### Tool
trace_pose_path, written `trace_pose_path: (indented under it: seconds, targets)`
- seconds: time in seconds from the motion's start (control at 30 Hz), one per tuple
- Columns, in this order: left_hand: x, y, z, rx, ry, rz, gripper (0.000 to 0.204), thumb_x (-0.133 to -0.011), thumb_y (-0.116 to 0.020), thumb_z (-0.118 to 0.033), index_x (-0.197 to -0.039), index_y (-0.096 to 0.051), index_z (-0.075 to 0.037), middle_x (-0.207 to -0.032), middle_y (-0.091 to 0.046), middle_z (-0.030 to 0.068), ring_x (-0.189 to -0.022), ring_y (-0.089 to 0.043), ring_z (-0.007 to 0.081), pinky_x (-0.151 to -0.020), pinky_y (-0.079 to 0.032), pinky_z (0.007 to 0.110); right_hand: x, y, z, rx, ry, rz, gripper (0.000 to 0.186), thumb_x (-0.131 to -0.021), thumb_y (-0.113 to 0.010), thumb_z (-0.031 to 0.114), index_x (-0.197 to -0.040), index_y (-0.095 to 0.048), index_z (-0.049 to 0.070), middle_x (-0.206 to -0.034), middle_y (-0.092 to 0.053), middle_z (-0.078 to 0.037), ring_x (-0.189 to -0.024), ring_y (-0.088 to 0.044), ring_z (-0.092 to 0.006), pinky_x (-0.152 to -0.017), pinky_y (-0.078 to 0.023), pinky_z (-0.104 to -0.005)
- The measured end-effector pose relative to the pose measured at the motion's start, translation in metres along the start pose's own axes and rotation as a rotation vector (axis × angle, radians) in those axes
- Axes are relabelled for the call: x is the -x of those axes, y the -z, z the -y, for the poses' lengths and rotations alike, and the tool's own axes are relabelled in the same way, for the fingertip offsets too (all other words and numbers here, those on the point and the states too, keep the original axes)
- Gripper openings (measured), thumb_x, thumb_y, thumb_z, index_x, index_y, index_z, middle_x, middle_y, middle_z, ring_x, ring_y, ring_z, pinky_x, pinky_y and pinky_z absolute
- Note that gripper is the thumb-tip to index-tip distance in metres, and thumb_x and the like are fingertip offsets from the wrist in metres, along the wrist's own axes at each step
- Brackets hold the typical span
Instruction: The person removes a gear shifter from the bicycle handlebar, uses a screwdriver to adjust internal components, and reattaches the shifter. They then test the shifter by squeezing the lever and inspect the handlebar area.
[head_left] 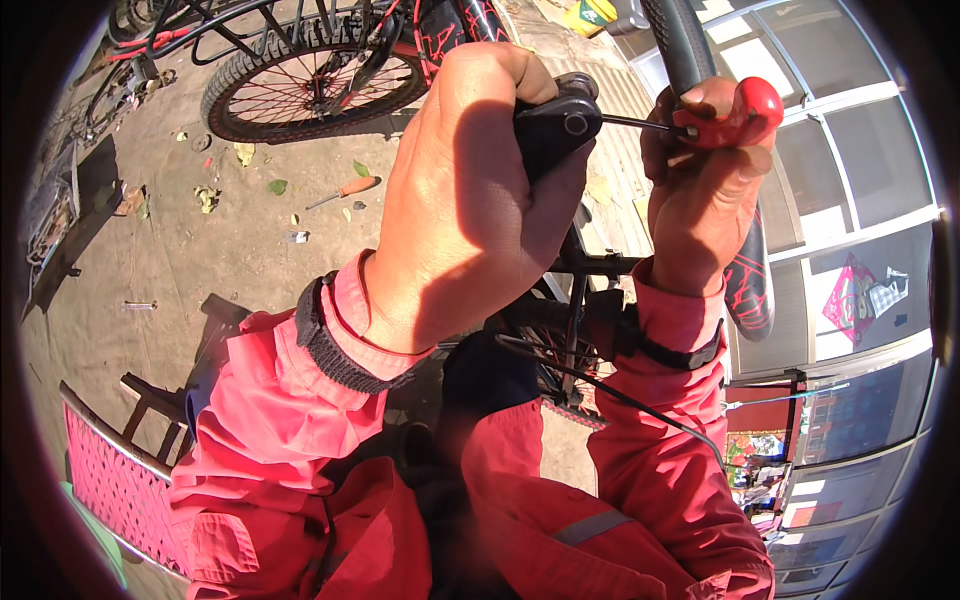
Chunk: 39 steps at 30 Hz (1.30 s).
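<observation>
Head view: left fingers (520, 70) enclose a black fitting (549, 135), right fingers (740, 170) a red-handled tool (757, 108) (shaft (635, 122) toward the fitting).

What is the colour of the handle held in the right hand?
Red: the handle in the right hand shows best in the head view.

Tool handle (760, 106) red; sleeves (262, 395) coral-pink; seat (112, 468) pink, apparently dark-flecked.

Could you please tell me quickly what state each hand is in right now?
Left hand: closed, holding a black part.
Right hand: closed, holding a rounded red piece.
</observation>
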<state>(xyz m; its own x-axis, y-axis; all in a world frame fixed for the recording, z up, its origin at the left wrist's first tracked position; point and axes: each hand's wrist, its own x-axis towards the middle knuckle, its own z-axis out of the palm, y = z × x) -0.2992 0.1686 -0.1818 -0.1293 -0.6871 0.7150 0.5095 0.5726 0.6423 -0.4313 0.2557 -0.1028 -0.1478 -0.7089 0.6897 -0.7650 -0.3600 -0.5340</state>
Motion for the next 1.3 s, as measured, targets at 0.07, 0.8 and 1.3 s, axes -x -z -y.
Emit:
trace_pose_path:
  seconds: [0.07,0.8,1.3]
  targets:
    - [0.003,-0.003,0.002,0.194,0.186,-0.060,0.029,-0.090,-0.068,0.005,-0.109,-0.047,-0.002,-0.086,-0.057,0.0003,-0.071,-0.052,0.0048,-0.060,-0.044,0.021,0.000,-0.003,0.000,0.025,0.018,-0.029,0.065,-0.097,-0.050,0.068,-0.121,-0.051,0.008,-0.091,-0.052,-0.004,-0.068,-0.043,-0.0122,-0.055,-0.034,-0.0248]
    - [0.000,0.014,-0.004,0.937,0.827,0.375,0.046,-0.104,-0.049,-0.034,-0.133,-0.059,0.001,-0.099,-0.067,0.0100,-0.079,-0.069,0.0175,-0.061,-0.057,0.030,0.000,-0.003,0.002,-0.009,-0.012,-0.035,0.069,-0.095,-0.053,0.069,-0.120,-0.051,0.005,-0.093,-0.051,-0.005,-0.071,-0.044,-0.0138,-0.058,-0.035,-0.0259]
    - [-0.005,0.013,-0.004,0.942,0.853,0.332,0.046,-0.104,-0.050,-0.033,-0.133,-0.059,0.002,-0.093,-0.068,0.0101,-0.077,-0.069,0.0171,-0.060,-0.057,0.029,0.000,-0.001,-0.006,-0.053,0.050,-0.023,0.060,-0.101,-0.049,0.060,-0.123,-0.054,0.005,-0.092,-0.058,-0.005,-0.066,-0.045,-0.0091,-0.058,-0.035,-0.0223]
